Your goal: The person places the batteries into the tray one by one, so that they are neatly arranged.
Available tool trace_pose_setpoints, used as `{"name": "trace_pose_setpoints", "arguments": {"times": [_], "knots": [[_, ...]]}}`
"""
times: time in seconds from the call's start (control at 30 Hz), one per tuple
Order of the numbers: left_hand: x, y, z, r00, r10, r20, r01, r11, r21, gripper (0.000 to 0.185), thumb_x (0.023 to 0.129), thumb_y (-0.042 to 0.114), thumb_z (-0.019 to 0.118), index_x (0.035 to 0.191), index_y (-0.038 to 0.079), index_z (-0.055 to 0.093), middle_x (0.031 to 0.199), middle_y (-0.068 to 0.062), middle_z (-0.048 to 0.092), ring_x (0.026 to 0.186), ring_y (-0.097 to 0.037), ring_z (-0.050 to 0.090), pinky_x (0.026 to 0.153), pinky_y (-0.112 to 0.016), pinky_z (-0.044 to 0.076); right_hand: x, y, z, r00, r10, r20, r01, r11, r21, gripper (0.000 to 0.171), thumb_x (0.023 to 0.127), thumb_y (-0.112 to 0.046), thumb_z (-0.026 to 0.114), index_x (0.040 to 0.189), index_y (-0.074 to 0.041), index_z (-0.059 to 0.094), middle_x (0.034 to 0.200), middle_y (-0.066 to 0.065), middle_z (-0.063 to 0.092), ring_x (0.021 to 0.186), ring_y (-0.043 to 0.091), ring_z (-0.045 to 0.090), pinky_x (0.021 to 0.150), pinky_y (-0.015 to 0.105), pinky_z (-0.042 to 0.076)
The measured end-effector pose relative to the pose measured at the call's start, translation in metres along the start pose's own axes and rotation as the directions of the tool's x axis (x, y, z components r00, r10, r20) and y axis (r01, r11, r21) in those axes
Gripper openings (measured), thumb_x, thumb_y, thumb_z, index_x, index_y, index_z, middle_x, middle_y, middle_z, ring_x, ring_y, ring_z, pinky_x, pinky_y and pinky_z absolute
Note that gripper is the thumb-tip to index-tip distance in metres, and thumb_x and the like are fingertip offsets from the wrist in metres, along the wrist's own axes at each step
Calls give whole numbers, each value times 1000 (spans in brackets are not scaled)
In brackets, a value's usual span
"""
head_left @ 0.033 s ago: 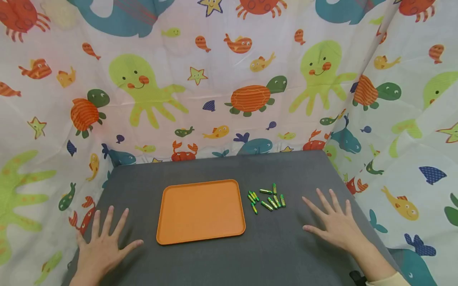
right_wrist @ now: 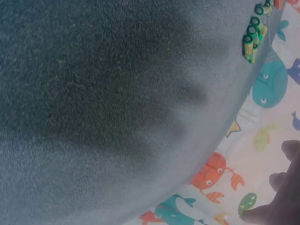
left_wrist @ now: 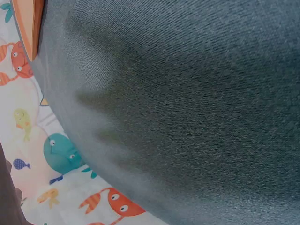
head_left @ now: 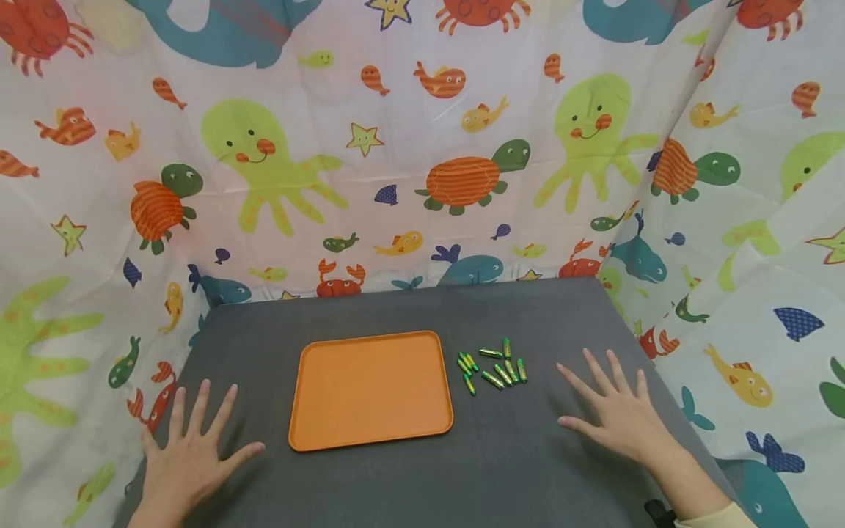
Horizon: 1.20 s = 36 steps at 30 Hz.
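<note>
Several batteries (head_left: 503, 375) sit loosely bunched on the table (head_left: 515, 455), just right of the tray (head_left: 372, 391)! Fingers spread wide on the left hand (head_left: 187, 456), nothing held; the right hand (head_left: 620, 418), nearer that bunch, is splayed just as broadly, and it too has hold of nothing. Handling? They should be stiff, light, hardly fragile, smooth enough to slip or roll: a pinch around the middle looks best. Tray looks light and rigid, one for the rim. Labels: yellowish markings, too small to read, no brand to call.
</note>
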State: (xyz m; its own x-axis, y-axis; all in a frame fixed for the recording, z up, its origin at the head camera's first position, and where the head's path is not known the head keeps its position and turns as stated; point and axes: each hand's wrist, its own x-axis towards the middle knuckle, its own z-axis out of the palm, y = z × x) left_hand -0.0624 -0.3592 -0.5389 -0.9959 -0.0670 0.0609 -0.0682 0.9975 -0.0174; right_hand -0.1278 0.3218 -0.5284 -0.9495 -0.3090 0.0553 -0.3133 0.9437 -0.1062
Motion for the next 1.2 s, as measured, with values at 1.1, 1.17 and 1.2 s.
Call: {"name": "trace_pose_setpoints", "arguments": {"times": [1.1, 1.17, 1.2], "knots": [[70, 37, 18, 937, 23, 348, 306, 426, -851, 78, 94, 52, 66, 156, 16, 36, 147, -20, 46, 121, -40, 59, 69, -40, 61, 40, 7, 35, 998, 36, 57, -67, 637, 768, 88, 78, -12, 87, 153, -13, 42, 144, 30, 51, 104, 43, 70, 75, 27, 58], [73, 38, 22, 932, 41, 359, 312, 411, -857, 74, 96, 46, 67, 156, 15, 36, 146, -20, 46, 122, -40, 59, 68, -41, 61, 44, 7, 40, 997, 41, 60, -72, 636, 769, 87, 78, -15, 87, 153, -10, 43, 144, 29, 51, 112, 45, 66, 77, 28, 58], [74, 39, 23, 930, 51, 365, 314, 408, -857, 72, 97, 43, 66, 156, 15, 36, 146, -20, 46, 122, -40, 59, 68, -42, 61, 46, 7, 43, 997, 40, 60, -72, 641, 764, 87, 78, -16, 88, 152, -9, 44, 144, 28, 51, 115, 45, 64, 77, 28, 58]]}}
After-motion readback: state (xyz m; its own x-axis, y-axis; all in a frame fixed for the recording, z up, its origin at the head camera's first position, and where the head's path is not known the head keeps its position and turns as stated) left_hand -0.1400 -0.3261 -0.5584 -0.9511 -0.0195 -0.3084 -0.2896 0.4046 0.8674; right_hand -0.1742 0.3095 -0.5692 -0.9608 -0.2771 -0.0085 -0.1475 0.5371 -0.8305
